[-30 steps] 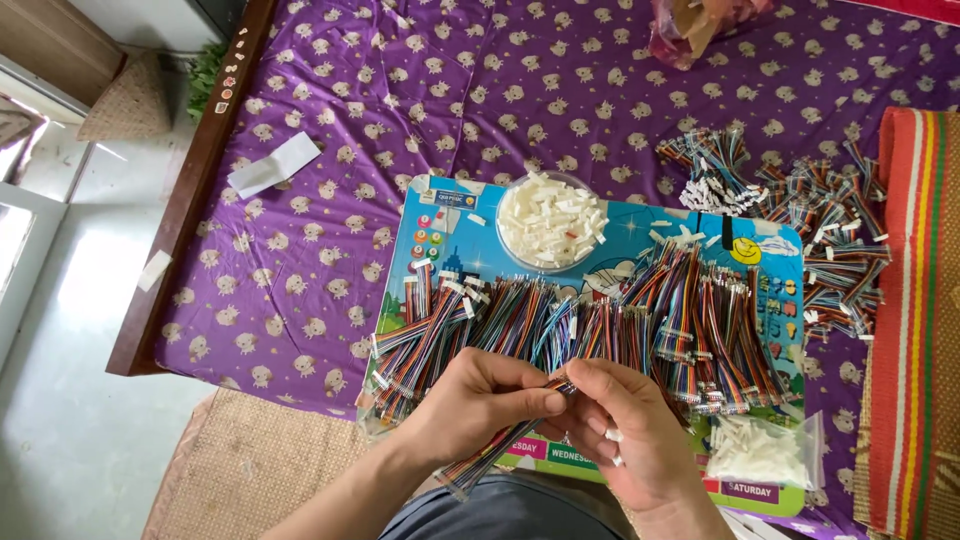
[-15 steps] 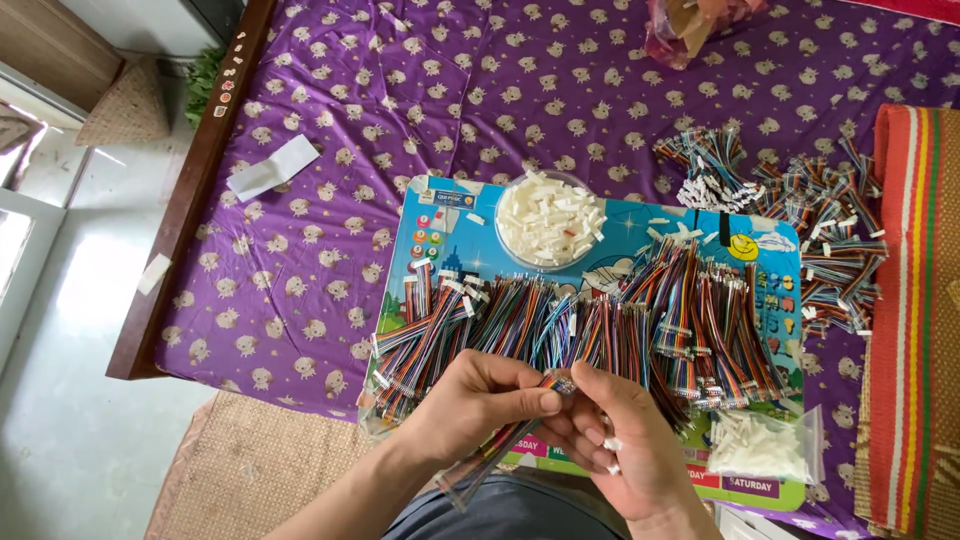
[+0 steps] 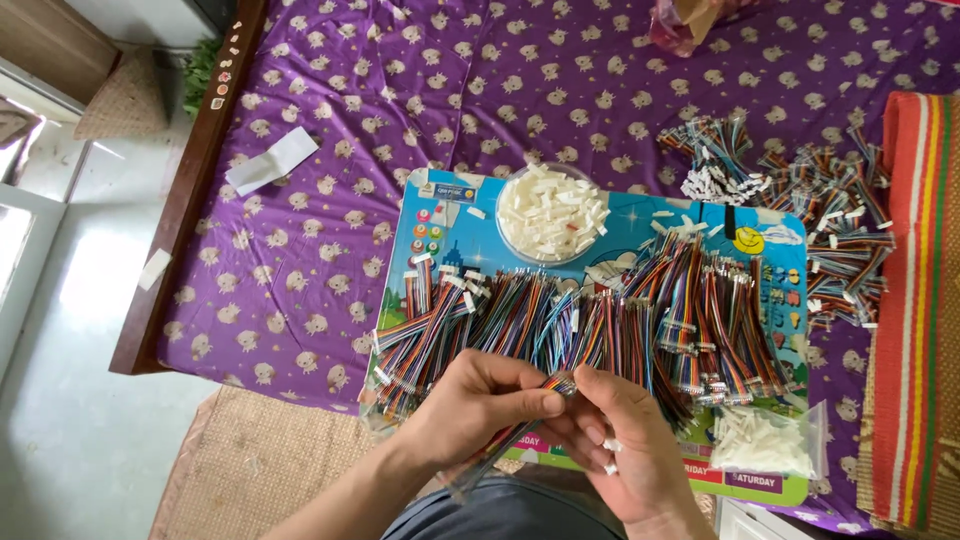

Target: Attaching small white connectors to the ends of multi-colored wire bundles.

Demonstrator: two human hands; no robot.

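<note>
Holding a multicoloured ribbon cable (image 3: 520, 425) between both hands, I find its far end pinched at the meeting point of my thumbs and forefingers, near the bottom middle of the view. My left hand (image 3: 480, 405) is closed around the cable, thumb pressed toward the tip; the cable's body trails down and left beneath that hand toward my lap. My right hand (image 3: 625, 450) is curled, fingertips meeting the cable's end from the right; a small white connector piece (image 3: 610, 445) shows between its fingers.

Both hands sit at the near edge of a blue illustrated board (image 3: 445, 215), which lies on a purple patterned bedspread (image 3: 400, 90). Spread across the board, just beyond my hands, is a wide heap of similar coloured cables (image 3: 600, 320). Farther off on the board stands a clear round dish of white connector housings (image 3: 552, 212). A clear bag of white housings (image 3: 765, 440) lies at the board's near right corner. A second pile of cables (image 3: 800, 210) lies on the bedspread to the far right, beside a striped mat (image 3: 915, 300).
</note>
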